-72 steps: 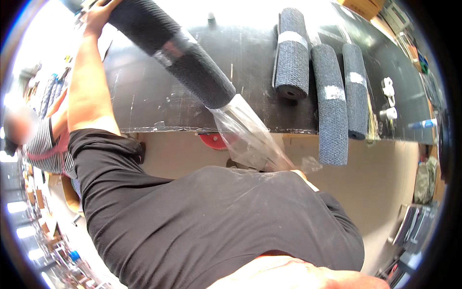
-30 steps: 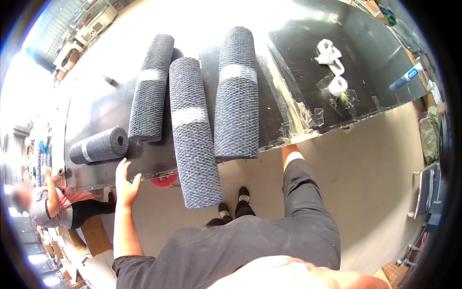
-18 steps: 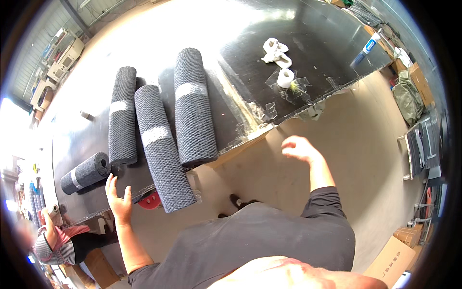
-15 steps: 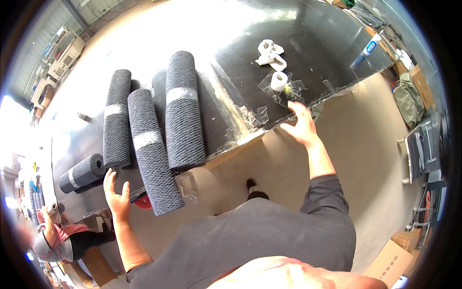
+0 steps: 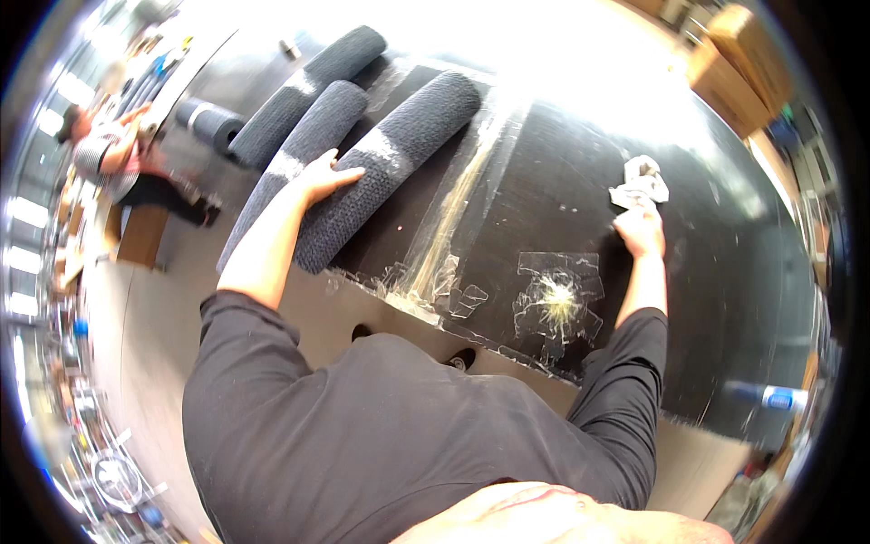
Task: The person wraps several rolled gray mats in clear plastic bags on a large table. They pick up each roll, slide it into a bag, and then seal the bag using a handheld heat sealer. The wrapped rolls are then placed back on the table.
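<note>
My left hand (image 5: 328, 178) rests on the dark grey ribbed mat roll (image 5: 399, 140) nearest the middle, its thumb and fingers apart. Beside that hand lies a second mat roll (image 5: 313, 131), partly behind my forearm. On the right, my right hand (image 5: 642, 232) is closed, with its fingertips against a crumpled white cloth (image 5: 642, 174). Something white shows at these fingertips; I cannot tell whether it is part of the cloth or a separate thing. Closer to me, clear tape patches (image 5: 560, 304) cover a pale, star-shaped mark on the black tabletop (image 5: 535, 199).
Another long mat roll (image 5: 340, 59) and a short roll (image 5: 208, 122) lie at the far left. A blue-and-white tube (image 5: 779, 397) is at the right edge. Cardboard boxes (image 5: 729, 86) stand at the back right. A person (image 5: 122, 159) works beyond the table's left end.
My view has swung round. My left hand has come onto a mat roll, and my right hand has reached the white cloth. The white tape roll no longer shows on the taped patch.
</note>
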Available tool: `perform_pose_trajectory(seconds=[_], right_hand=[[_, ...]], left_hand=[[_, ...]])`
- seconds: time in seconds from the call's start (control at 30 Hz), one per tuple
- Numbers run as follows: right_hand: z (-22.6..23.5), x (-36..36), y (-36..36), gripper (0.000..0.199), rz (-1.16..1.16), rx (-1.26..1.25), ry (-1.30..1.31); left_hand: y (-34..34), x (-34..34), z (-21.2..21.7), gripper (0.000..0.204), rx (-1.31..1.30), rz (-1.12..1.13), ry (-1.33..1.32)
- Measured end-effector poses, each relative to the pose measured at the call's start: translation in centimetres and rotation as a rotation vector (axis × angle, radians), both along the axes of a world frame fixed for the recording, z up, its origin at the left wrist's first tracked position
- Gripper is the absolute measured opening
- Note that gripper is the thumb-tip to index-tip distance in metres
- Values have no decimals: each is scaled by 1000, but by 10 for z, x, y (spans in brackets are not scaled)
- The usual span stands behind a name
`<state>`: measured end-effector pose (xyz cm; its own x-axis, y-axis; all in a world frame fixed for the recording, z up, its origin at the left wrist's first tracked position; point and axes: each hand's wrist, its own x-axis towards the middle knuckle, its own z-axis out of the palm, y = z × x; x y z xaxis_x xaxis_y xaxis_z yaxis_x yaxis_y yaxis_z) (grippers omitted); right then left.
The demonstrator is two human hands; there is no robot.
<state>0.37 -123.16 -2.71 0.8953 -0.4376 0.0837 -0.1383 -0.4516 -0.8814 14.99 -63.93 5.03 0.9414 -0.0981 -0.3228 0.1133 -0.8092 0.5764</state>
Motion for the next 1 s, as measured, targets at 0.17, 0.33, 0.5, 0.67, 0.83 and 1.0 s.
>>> perform_pose_trajectory(seconds=[0.17,0.33,0.5,0.67,0.83,1.0], right_hand=[[19,-24,-58,51,-290,-574,302],[65,-98,-30,62,-875,-831,648],[48,-83,42,68,-314,-1123,-35],[9,-10,249,87,44,221,-107],[7,34,341,113,-79,155,-5],[-14,17,333,86,-3,205,-145]], left_hand=[[0,-11,-3,86,-61,-77,64],[-88,-108,26,107,590,-312,-396],[-99,-112,16,109,301,-371,-219],[-102,-131,11,107,359,-457,-360],[-85,-131,19,103,31,-493,-324],[-45,-105,-11,94,-355,-336,33]])
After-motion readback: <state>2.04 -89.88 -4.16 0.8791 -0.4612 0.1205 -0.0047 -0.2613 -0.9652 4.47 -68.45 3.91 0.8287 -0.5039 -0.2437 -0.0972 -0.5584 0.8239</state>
